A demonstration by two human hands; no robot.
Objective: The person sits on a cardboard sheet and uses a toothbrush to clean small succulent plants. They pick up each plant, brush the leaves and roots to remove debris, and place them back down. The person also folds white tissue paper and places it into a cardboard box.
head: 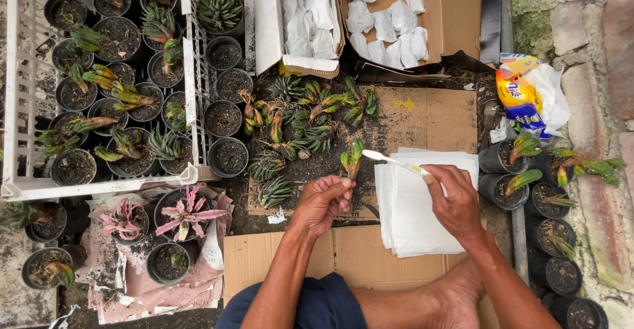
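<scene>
My left hand (322,203) pinches the base of a small green succulent plant (352,158) and holds it upright above the cardboard. A white toothbrush (396,162) is gripped in my right hand (456,200), its head touching the plant's leaves. Under my right hand lies a stack of white paper sheets (409,217). Several bare-rooted succulents (297,124) lie spread on a soil-dusted cardboard sheet (422,114) just beyond my hands.
A white plastic crate (20,104) at left holds several black pots with plants. Two boxes (449,12) at the top hold paper-wrapped bundles. More black pots (508,170) and a colourful bag (522,98) stand at right. Pink plants (188,213) sit lower left.
</scene>
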